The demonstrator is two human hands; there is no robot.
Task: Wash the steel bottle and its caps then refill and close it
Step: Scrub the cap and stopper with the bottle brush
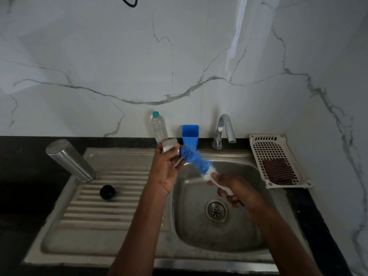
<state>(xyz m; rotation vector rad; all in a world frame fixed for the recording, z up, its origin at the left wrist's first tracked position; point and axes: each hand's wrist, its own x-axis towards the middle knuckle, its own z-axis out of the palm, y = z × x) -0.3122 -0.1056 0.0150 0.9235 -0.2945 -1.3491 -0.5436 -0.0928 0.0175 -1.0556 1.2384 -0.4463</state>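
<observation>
Near the middle of the frame, the left hand [166, 172] holds a steel cap [170, 147], its grip curled round it. The right hand [235, 191] grips a blue brush [196, 159] whose bristles touch the cap, above the sink [199, 236]. At the left, the steel bottle [69, 159] stands upside down on the drainboard [89, 208], with a black cap [107, 192] near it. Behind the hands are a plastic bottle [158, 127], a blue cup [190, 134] and the tap [224, 130]. A white basket [256, 148] sits on the counter [20, 166] at the right.

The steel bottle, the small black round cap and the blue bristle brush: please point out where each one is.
Tall steel bottle [68, 159]: head view, middle of its body.
Small black round cap [107, 192]: head view, centre of its top.
Blue bristle brush [194, 159]: head view, middle of the bristles.
</observation>
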